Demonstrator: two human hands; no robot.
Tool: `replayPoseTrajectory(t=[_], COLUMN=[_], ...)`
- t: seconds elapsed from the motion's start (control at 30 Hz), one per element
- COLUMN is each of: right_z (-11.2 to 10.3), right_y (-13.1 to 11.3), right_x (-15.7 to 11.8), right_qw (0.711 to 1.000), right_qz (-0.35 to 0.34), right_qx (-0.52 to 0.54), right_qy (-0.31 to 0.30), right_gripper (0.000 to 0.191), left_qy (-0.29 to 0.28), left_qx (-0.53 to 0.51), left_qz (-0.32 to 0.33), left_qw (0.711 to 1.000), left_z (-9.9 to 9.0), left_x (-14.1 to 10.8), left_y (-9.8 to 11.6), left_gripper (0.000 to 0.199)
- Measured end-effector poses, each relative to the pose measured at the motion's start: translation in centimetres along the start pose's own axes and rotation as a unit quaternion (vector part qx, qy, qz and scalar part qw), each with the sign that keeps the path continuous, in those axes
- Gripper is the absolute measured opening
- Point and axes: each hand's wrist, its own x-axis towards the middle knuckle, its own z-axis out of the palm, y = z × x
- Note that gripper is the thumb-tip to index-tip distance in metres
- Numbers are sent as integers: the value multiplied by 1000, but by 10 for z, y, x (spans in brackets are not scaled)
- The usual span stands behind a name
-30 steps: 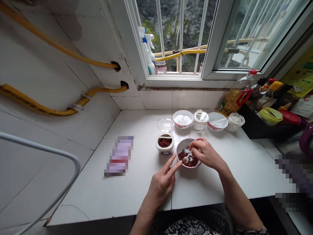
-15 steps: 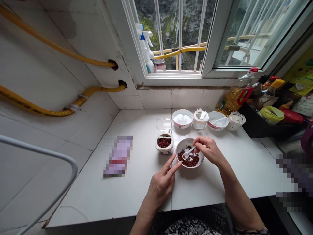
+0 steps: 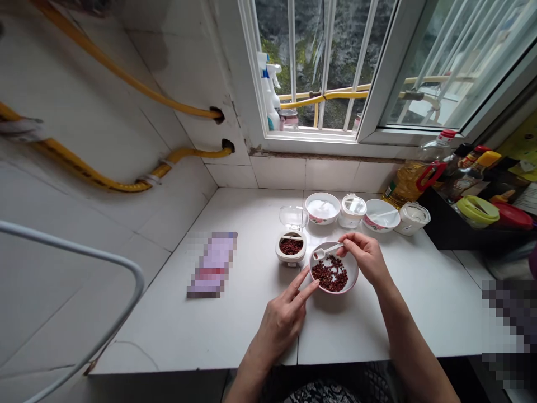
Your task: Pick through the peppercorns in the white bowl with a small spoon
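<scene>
My right hand pinches the handle of a small white spoon over a bowl. The spoon's scoop, with a few dark bits in it, is near the far left rim. In the pink-rimmed white bowl lies a loose layer of dark red peppercorns. My left hand rests at the near left side, its index and middle fingers stretched out to touch the rim; its thumb is hidden. Left of the bowl stands an open spice jar, holding more peppercorns, its clear lid tipped back.
Behind are a bowl of white grains, a clear-lidded jar, a bowl with a white spoon and another jar. An oil bottle stands back right beside a black rack. A blurred purple packet lies left.
My right hand has raised the spoon from among the peppercorns toward the bowl's far left rim. My left hand stays at the rim; the whole view has shifted slightly.
</scene>
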Motion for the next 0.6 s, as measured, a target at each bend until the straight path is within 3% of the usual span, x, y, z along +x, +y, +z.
replayPoseTrajectory(t=[0.17, 0.27, 0.33, 0.43, 0.6], right_z=[33, 52, 59, 53, 15], right_y=[-13, -11, -8, -7, -13], right_x=[-1, -2, -2, -3, -3], right_qw=[981, 928, 893, 880, 904], right_qz=[-168, -309, -363, -385, -345], right_qx=[-93, -210, -266, -279, -250], right_qy=[24, -3, -15, 0, 47], right_gripper=[15, 18, 24, 26, 16], left_qy=[-1, -3, -4, -10, -2], left_qx=[-5, 2, 12, 23, 12], left_qz=[-2, -5, -5, -5, -4], left_qw=[1000, 1000, 1000, 1000, 1000], left_z=[0, 0, 1, 1, -1], left_x=[1, 0, -1, -1, 1], left_y=[1, 0, 0, -1, 1], left_gripper=[64, 66, 68, 71, 68])
